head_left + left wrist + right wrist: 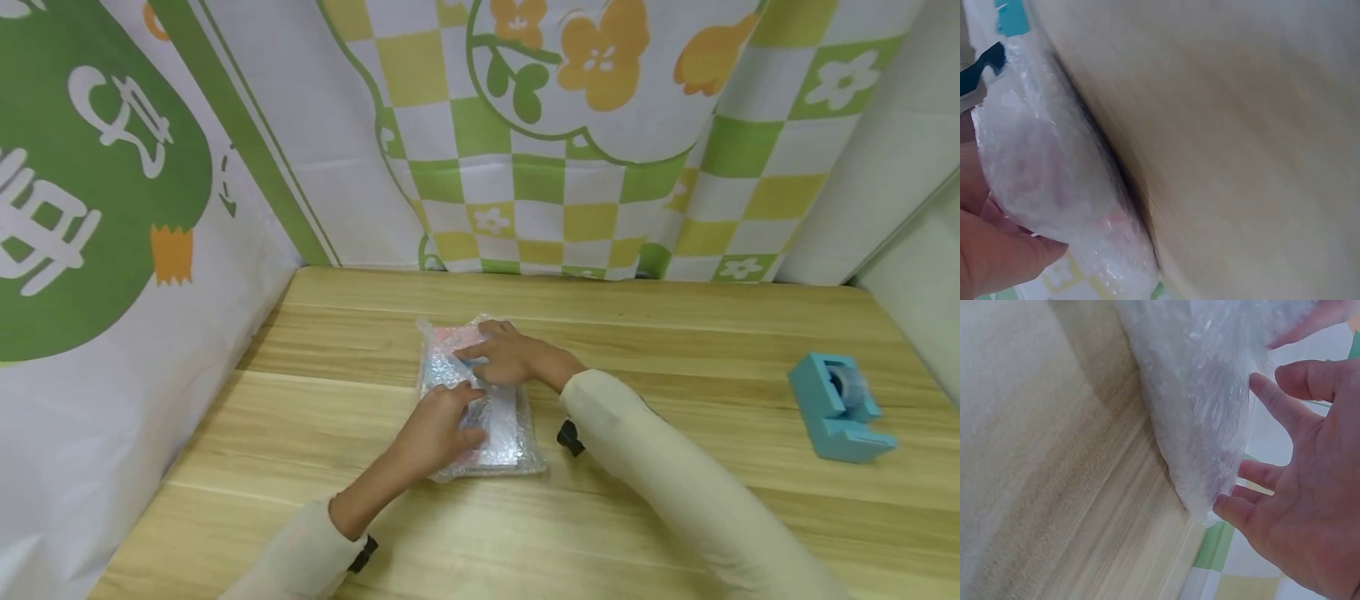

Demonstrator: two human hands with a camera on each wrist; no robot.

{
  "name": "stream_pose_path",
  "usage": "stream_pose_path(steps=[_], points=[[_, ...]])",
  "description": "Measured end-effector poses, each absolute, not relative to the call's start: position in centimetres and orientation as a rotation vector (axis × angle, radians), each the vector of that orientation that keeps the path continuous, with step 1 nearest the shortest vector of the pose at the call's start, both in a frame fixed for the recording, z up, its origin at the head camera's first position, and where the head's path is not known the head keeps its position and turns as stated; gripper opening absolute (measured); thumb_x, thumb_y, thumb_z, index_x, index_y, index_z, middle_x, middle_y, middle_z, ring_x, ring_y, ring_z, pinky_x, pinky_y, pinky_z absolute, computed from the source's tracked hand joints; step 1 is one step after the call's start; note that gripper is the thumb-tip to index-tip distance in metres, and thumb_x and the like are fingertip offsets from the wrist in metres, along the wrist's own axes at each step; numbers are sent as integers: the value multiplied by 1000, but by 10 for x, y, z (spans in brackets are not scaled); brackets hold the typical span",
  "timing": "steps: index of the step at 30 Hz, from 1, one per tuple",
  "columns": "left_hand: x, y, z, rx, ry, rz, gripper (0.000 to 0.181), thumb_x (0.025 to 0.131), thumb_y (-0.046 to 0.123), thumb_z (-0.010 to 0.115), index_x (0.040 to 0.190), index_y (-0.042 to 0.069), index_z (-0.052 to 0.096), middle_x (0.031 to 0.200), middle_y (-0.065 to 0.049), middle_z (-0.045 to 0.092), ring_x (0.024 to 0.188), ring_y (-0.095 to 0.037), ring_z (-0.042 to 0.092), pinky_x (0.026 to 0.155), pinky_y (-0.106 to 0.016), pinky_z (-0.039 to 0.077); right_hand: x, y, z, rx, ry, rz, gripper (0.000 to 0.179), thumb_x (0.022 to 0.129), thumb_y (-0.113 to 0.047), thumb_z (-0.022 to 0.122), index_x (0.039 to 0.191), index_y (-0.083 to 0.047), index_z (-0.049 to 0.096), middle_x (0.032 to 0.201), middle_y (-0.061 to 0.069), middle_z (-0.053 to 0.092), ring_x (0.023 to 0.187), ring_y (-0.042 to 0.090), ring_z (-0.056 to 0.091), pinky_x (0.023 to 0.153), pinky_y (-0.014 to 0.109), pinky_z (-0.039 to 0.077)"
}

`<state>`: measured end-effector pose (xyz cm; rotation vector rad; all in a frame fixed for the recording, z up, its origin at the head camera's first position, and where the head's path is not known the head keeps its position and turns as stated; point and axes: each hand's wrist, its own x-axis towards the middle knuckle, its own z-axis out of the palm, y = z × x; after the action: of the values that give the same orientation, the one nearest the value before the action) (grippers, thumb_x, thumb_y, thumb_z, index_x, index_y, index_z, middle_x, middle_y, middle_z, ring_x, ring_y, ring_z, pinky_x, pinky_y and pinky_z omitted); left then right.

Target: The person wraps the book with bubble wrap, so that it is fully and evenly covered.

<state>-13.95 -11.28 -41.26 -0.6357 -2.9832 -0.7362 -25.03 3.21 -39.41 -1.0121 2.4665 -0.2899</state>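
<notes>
A flat rectangular package in clear bubble wrap [508, 442] lies on the table, with pink and pale blue showing through the wrap. My left hand [442, 423] rests on its near left part, thumb and fingers spread over the surface. Farther up the package, my right hand [510, 354] touches the top with its fingers spread out. In the right wrist view, the right hand's fingertips [1229, 506] meet the wrap [1200, 412]. From the left wrist, the thumb [1010, 250] lies against the wrap [1054, 162]; the other fingers are largely hidden behind it.
A turquoise tape dispenser [840, 412] with a roll of clear tape stands at the right on the wooden table [637, 517]. Printed sheets with a green and yellow check pattern [540, 179] hang behind the table. A white and green sheet [187, 350] borders its left side.
</notes>
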Motion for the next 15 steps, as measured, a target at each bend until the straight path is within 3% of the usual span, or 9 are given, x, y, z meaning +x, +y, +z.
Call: stream_pose_path(steps=[4,15], points=[[-141,-113,-414,-703,-2949,-429,50,68,35,76,111,13,63,117,-12,56,100,-28,50,88,-36,39,-250,32,-393,-981,2456,-313,43,92,-35,37,136,-35,35,147,13,6,132,33,-3,97,60,13],[-148,-124,-416,-893,-2846,-166,53,65,51,71,107,19,67,123,-21,49,123,-38,31,102,-45,19,-252,33,-392,-996,2444,-328,44,91,-31,38,135,-33,38,147,15,7,131,36,-1,97,61,12]])
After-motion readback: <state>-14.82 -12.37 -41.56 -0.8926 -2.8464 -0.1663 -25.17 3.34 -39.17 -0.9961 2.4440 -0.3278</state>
